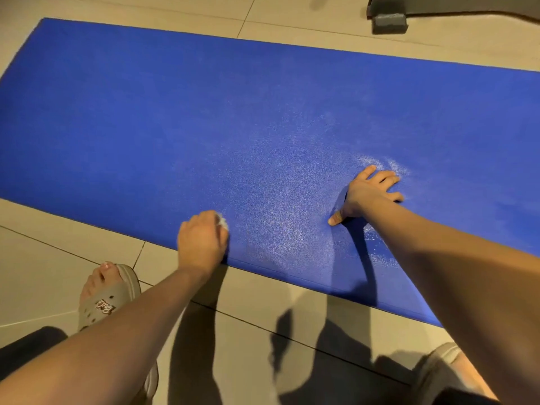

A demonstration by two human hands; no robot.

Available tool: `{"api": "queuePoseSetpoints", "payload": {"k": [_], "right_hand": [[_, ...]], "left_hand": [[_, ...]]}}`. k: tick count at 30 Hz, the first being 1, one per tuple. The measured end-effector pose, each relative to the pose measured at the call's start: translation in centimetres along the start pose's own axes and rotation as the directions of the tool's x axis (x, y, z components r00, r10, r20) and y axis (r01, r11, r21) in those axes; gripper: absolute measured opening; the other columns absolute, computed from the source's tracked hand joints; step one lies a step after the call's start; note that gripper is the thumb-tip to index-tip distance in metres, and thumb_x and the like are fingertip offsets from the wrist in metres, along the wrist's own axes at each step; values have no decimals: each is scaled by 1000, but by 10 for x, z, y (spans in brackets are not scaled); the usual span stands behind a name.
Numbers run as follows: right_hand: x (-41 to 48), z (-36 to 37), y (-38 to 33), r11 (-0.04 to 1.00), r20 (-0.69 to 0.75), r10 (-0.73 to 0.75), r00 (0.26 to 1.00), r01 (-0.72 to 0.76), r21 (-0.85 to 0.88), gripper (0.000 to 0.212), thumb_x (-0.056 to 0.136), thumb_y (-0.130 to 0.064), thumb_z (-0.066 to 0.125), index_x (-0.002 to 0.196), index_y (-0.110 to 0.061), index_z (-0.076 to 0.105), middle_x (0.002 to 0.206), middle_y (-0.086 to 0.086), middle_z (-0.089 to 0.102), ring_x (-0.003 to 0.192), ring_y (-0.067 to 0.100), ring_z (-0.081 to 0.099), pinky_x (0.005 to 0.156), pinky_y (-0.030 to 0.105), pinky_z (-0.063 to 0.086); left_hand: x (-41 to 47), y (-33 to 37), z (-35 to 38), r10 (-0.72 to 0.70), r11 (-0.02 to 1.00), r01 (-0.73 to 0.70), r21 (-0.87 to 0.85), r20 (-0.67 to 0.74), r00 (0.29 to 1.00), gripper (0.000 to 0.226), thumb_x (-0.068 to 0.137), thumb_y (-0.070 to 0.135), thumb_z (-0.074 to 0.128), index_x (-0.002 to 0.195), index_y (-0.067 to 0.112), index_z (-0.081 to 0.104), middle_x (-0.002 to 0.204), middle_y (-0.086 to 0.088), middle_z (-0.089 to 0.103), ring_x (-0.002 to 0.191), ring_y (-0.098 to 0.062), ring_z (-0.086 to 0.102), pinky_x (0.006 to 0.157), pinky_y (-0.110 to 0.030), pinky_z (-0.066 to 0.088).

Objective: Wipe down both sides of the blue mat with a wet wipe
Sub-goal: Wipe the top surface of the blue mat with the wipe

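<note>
The blue mat (204,118) lies flat on the tiled floor and fills most of the view. My left hand (201,239) rests near the mat's near edge, its fingers curled round a small white wet wipe (222,222) that peeks out at the knuckles. Further right, my right hand (369,192) presses flat on the mat with its fingers spread. A pale, shiny damp patch spreads over the mat between and around the two hands.
Beige floor tiles (263,331) surround the mat. My feet in tan slippers (108,299) stand on the tiles at the near left and near right. A dark furniture base (388,23) stands on the floor beyond the mat's far right.
</note>
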State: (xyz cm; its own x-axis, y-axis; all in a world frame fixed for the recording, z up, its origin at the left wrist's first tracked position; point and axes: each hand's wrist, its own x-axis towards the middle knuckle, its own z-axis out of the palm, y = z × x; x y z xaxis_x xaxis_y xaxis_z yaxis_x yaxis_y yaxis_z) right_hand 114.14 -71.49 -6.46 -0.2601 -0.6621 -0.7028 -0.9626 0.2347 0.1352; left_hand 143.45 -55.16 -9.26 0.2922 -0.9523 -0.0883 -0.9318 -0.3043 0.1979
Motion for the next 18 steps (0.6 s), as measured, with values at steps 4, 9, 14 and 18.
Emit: {"api": "queuePoseSetpoints", "payload": {"k": [4, 9, 14, 18], "right_hand": [[1, 3, 1, 1000, -8, -4, 1000, 4, -1, 178, 33, -64, 95, 154, -5, -21, 159, 33, -12, 149, 52, -8, 109, 73, 24], [2, 2, -1, 1000, -4, 2, 1000, -2, -2, 179, 32, -63, 95, 154, -5, -22, 159, 33, -12, 149, 52, -8, 109, 73, 24], [2, 2, 1, 1000, -7, 0, 1000, 0, -3, 178, 33, -63, 95, 154, -5, -22, 159, 34, -13, 149, 52, -8, 109, 74, 23], [0, 2, 1, 1000, -12, -14, 1000, 14, -1, 177, 35, -64, 95, 154, -4, -22, 159, 33, -13, 149, 52, -8, 109, 74, 22]], "left_hand": [[-16, 10, 4, -247, 957, 232, -176, -64, 967, 17, 100, 26, 53, 89, 12, 56, 82, -7, 63, 72, -23, 56, 73, -43, 49], [-45, 70, 25, -80, 976, 68, -207, -46, 996, 10, 93, 16, 57, 83, 13, 57, 81, -10, 63, 73, -33, 56, 70, -42, 43], [-70, 130, 51, 235, 952, -229, -202, 4, 972, 10, 93, 24, 49, 87, 20, 55, 83, -3, 59, 78, -27, 56, 73, -41, 41], [-59, 112, 45, 425, 898, -419, -134, 24, 905, 7, 91, 28, 54, 88, 22, 56, 84, -1, 60, 79, -26, 57, 75, -41, 41]]}}
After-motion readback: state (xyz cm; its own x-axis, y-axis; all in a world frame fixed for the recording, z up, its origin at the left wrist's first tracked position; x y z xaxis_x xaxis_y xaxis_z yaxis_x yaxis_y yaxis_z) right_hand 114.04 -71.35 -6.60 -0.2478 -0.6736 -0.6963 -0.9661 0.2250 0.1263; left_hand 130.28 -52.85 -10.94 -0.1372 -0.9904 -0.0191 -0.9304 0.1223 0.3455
